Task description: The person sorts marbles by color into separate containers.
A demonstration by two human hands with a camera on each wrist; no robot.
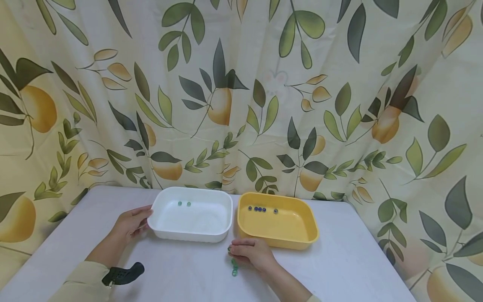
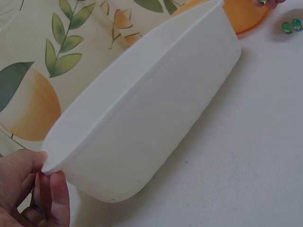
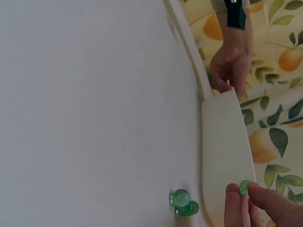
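Note:
My left hand pinches the rim of a white plastic tray at its left end, thumb on top and fingers below. Inside that tray lie two green marbles. Between thumb and fingertips my right hand holds a green glass marble, above the table in front of the gap between the trays. Just below this hand, more green marbles sit close together on the cloth; the right wrist view shows two of them, the nearer marble touching or overlapping the other.
A yellow tray stands to the right of the white one, with several dark blue marbles near its back wall. White cloth covers the table. Behind the table hangs a curtain printed with leaves and fruit.

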